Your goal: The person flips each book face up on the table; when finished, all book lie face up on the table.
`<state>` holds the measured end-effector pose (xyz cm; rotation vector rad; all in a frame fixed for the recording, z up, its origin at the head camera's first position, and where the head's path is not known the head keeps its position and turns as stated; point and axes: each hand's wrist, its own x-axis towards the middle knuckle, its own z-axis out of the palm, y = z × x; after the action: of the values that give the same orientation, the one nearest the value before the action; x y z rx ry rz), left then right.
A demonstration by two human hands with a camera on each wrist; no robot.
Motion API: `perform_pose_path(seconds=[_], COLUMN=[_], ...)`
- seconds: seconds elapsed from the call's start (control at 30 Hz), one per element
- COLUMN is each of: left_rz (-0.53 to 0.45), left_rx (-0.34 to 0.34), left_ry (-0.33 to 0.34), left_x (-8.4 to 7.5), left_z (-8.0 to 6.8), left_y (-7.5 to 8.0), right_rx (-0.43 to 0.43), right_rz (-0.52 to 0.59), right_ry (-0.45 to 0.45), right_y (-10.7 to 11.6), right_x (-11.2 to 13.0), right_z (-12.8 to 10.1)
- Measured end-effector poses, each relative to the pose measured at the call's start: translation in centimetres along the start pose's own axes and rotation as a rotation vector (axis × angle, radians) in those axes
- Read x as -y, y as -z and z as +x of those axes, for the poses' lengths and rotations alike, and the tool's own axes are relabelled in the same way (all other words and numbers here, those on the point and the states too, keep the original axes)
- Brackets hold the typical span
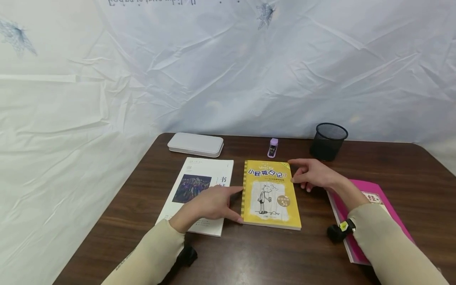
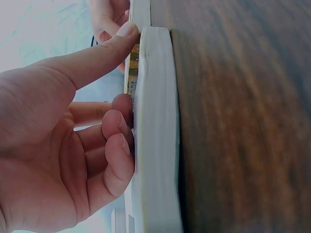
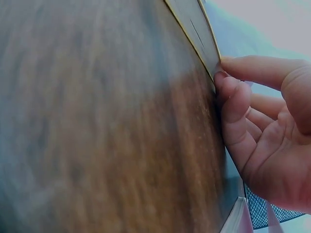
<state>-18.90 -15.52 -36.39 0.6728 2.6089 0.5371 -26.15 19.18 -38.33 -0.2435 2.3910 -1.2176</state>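
Note:
A yellow comic-style book (image 1: 272, 194) lies flat on the dark wooden table, its cover facing up. My left hand (image 1: 213, 202) reaches across a white book (image 1: 194, 186), with thumb and index finger spread against the yellow book's left edge. In the left wrist view, the other fingers of the left hand (image 2: 92, 141) curl close over the white book (image 2: 158, 136). At the yellow book's upper right corner is my right hand (image 1: 315, 174), its fingertips touching the side. The right wrist view has the right thumb (image 3: 265, 70) at the yellow book's page edge (image 3: 197, 29).
A pink book (image 1: 377, 198) lies partly under the right forearm. Along the back stand a white case (image 1: 196, 144), a small purple stapler (image 1: 272, 148) and a black mesh pen holder (image 1: 328, 141). A white cloth (image 1: 228, 79) hangs behind the table.

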Motion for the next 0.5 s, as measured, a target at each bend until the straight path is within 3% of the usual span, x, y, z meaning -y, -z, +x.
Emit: perform_pose_path(seconds=[0.5], left_rz=[-0.003], left_rx=[-0.007], left_ry=[-0.013], left_x=[0.26], left_z=[0.01], left_y=[-0.16], right_rx=[0.005], right_rz=[0.000], right_ry=[-0.008], right_y=[-0.05], right_x=[0.01], right_z=[0.12])
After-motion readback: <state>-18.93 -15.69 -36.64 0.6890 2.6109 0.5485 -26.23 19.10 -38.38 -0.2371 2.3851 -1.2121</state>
